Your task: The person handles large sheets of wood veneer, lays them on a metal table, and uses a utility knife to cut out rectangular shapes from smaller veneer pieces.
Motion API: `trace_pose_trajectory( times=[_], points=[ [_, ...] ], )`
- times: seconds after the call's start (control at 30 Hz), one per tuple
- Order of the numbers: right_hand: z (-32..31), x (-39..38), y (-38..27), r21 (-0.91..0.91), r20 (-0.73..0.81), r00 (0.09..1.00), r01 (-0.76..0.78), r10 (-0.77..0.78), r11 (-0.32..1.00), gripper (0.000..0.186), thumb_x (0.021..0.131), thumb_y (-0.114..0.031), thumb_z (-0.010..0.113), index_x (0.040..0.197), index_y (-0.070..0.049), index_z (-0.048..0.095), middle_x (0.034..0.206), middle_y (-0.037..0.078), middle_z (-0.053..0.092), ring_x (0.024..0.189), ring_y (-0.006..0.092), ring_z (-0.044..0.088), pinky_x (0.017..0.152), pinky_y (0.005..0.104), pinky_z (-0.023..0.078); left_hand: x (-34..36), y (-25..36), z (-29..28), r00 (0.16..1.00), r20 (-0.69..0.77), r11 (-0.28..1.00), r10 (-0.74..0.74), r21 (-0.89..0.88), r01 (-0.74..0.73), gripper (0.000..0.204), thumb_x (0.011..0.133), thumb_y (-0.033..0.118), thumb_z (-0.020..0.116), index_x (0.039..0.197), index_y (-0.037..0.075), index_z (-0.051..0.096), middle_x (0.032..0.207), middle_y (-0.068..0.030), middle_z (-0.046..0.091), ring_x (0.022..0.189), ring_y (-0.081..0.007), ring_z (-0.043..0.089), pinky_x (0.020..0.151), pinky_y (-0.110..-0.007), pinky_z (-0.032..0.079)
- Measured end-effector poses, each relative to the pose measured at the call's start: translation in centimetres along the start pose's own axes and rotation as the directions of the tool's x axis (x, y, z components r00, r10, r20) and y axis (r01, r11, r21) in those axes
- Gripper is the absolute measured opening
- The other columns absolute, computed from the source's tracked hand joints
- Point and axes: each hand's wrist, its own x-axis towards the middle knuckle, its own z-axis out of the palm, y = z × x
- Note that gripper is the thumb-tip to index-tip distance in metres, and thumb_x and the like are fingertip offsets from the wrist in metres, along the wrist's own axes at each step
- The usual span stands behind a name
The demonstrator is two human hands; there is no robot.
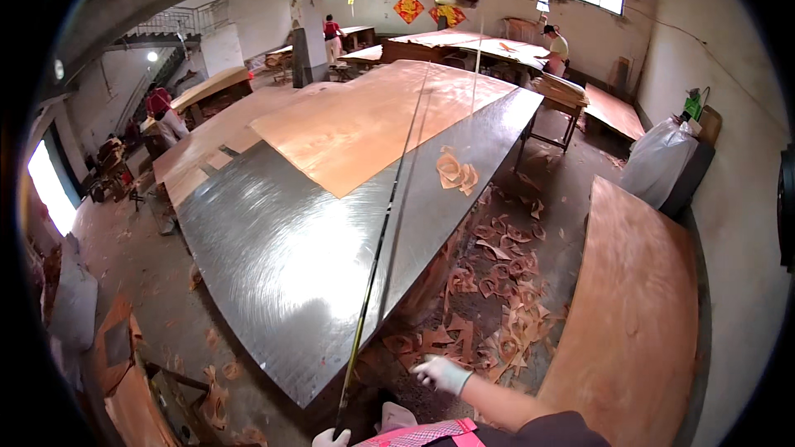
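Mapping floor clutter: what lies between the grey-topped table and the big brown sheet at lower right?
Head view: curled brown scraps strewn on the floor; the right hand shows at the near end.

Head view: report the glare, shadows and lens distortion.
In the head view, white glare washes out part of the gray tabletop; a dark streak, shadow or reflection, runs beside the long pole; the left doorway is blown out; the tabletop's edges bow, and the corners go black.
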Motion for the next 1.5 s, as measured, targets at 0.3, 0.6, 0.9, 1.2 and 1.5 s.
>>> trace_pose_trajectory(
  times=[0.3, 0.6, 0.9, 1.2, 1.5],
  points=[
    [-12.2, 5.6, -18.0, 0.175, -0.545, 0.790, 0.434, -0.280, 0.884, 0.032, 0.102, -0.017, 0.040, 0.133, -0.009, 0.043, 0.080, 0.012, 0.066, 0.051, 0.0140, 0.052, 0.043, 0.0281, 0.045, 12.4, 0.2, -2.6, 0.987, -0.017, 0.960, -0.157, -0.236, 0.148, 0.029, 0.089, 0.034, 0.067, 0.092, 0.005, 0.068, 0.079, -0.0076, 0.066, 0.074, -0.0187, 0.061, 0.070, -0.035, 0.049],
    [-18.1, 19.2, -37.5, -0.023, -0.554, 0.714, 0.500, -0.427, 0.866, 0.040, 0.095, -0.006, 0.041, 0.135, -0.011, 0.041, 0.080, 0.012, 0.065, 0.045, 0.0150, 0.052, 0.038, 0.0296, 0.045, 21.6, 11.3, -2.1, 0.967, -0.079, 0.952, -0.243, -0.212, 0.222, 0.023, 0.088, 0.025, 0.070, 0.090, 0.002, 0.069, 0.074, -0.0069, 0.065, 0.071, -0.0180, 0.059, 0.066, -0.036, 0.048],
    [-21.1, 31.0, -50.9, -0.127, -0.530, 0.765, 0.355, -0.366, 0.926, 0.058, 0.095, -0.018, 0.043, 0.149, -0.012, 0.024, 0.082, 0.014, 0.065, 0.054, 0.0252, 0.061, 0.052, 0.0389, 0.052, 27.3, 13.3, 2.5, 0.915, -0.052, 0.909, -0.399, -0.156, 0.387, 0.024, 0.087, 0.027, 0.072, 0.098, 0.005, 0.069, 0.085, -0.0056, 0.068, 0.081, -0.0173, 0.063, 0.072, -0.035, 0.050],
    [-35.4, 28.4, -40.5, -0.207, -0.763, 0.551, 0.287, -0.338, 0.935, 0.041, 0.093, -0.010, 0.041, 0.133, -0.009, 0.046, 0.081, 0.013, 0.064, 0.072, 0.0247, 0.060, 0.061, 0.0378, 0.049, 31.9, 10.3, 5.9, 0.936, -0.120, 0.932, -0.330, -0.200, 0.303, 0.026, 0.088, 0.025, 0.067, 0.078, 0.001, 0.064, 0.064, -0.0033, 0.059, 0.059, -0.0122, 0.055, 0.055, -0.033, 0.046],
    [-32.6, 20.1, -35.2, 0.409, -0.801, 0.599, 0.559, -0.010, 0.721, 0.028, 0.101, -0.015, 0.038, 0.128, -0.013, 0.042, 0.086, 0.010, 0.066, 0.046, 0.0150, 0.048, 0.036, 0.0295, 0.037, 32.2, 11.9, 4.1, 0.938, -0.151, 0.950, -0.311, -0.074, 0.303, 0.026, 0.088, 0.024, 0.068, 0.081, -0.001, 0.067, 0.064, -0.0026, 0.061, 0.061, -0.0107, 0.057, 0.055, -0.031, 0.045]
  ],
)
